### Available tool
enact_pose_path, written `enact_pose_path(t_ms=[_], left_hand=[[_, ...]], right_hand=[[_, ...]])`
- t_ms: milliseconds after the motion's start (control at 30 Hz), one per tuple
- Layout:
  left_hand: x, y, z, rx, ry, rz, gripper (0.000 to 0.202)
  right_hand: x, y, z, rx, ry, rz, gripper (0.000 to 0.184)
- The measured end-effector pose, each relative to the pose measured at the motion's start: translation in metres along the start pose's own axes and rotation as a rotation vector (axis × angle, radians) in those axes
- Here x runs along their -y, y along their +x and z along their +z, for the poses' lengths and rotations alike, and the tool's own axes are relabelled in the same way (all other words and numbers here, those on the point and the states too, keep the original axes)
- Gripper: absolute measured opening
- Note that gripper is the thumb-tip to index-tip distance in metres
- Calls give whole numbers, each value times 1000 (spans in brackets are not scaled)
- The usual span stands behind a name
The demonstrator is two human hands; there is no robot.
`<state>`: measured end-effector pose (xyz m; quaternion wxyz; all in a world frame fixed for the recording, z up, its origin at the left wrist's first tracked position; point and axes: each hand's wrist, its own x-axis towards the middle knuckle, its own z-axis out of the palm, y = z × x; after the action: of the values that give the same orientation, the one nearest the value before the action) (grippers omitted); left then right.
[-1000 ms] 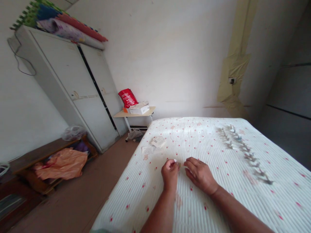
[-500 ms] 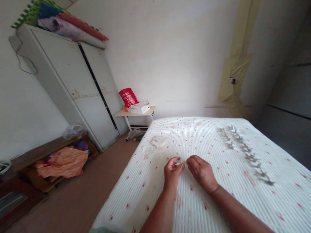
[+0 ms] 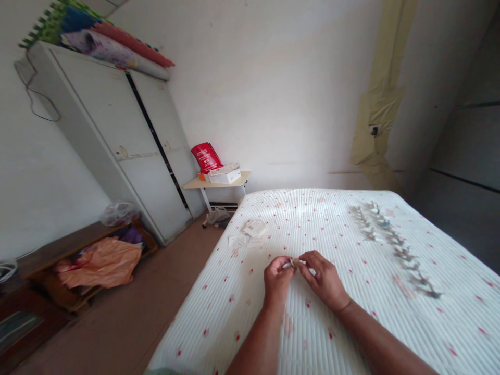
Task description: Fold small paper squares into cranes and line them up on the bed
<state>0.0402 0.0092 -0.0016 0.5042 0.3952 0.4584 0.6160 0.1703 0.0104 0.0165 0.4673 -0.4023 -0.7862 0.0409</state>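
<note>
My left hand [image 3: 276, 280] and my right hand [image 3: 323, 278] meet over the white quilted bed [image 3: 351, 312] near its middle. Both pinch a small pale piece [image 3: 294, 263] held between their fingertips; what it is I cannot make out. Ahead and to the left on the bed lie a few small white paper packets [image 3: 250, 233]. To the right runs a long row of small grey folded figures [image 3: 394, 247] laid out in a line.
A grey wardrobe [image 3: 117, 140] with rolled mats on top stands at the left wall. A small side table [image 3: 216, 182] carries a red bag and white boxes. A low wooden bench [image 3: 78, 260] holds an orange bag. Brown floor lies left of the bed.
My two hands have come closer together, fingertips now touching around the small piece. They have shifted slightly to the right on the bed.
</note>
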Motion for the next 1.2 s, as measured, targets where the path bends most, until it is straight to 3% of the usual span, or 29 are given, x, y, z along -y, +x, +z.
enact_pose_path(t_ms=[667,967,1200], left_hand=[[-1,-1,1,54,68,60,15],[-1,0,0,-72,17,29,28],[1,0,-2,-77,0,37,34]], right_hand=[[-4,-1,5,-15,-62,52,31],[-12,-6,6,-88,15,169,18],[0,-6,4,34,70,44,17]])
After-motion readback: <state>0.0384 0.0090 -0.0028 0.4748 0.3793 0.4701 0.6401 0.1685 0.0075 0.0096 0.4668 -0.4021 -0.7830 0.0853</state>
